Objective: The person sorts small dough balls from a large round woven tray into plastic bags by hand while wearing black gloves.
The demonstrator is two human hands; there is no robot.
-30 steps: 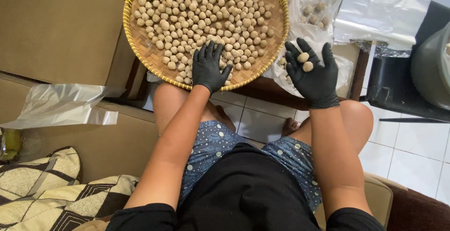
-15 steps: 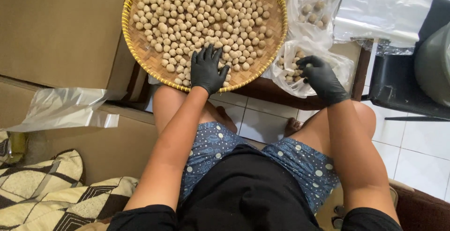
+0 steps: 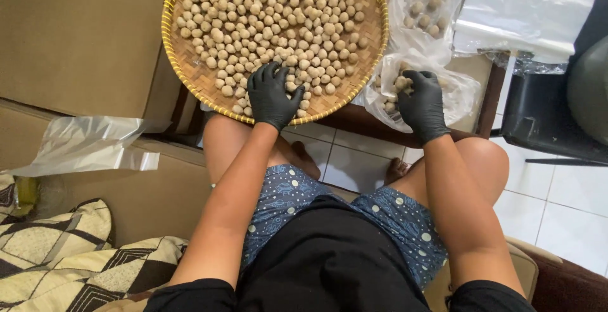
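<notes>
Balls (image 3: 278, 27) of pale beige dough, small and round, cover most of a round woven bamboo tray (image 3: 190, 84) that rests on a dark wooden bench (image 3: 354, 119) in front of the seated person. Both hands wear black gloves. The left hand (image 3: 272, 96) lies spread, fingers open, on the near edge of the tray, its fingertips touching the balls there without closing on any. The right hand (image 3: 421, 103) reaches into the mouth of a clear plastic bag (image 3: 462, 90) just right of the tray, fingers curled around a few balls. More balls lie inside this bag, and a second clear bag (image 3: 424, 8) behind it holds some too. Folded clear plastic sheets (image 3: 532, 14) lie farther right. Another clear bag (image 3: 88, 144) rests on a cardboard box (image 3: 69, 39) at the left, above a patterned cushion (image 3: 57, 242).
</notes>
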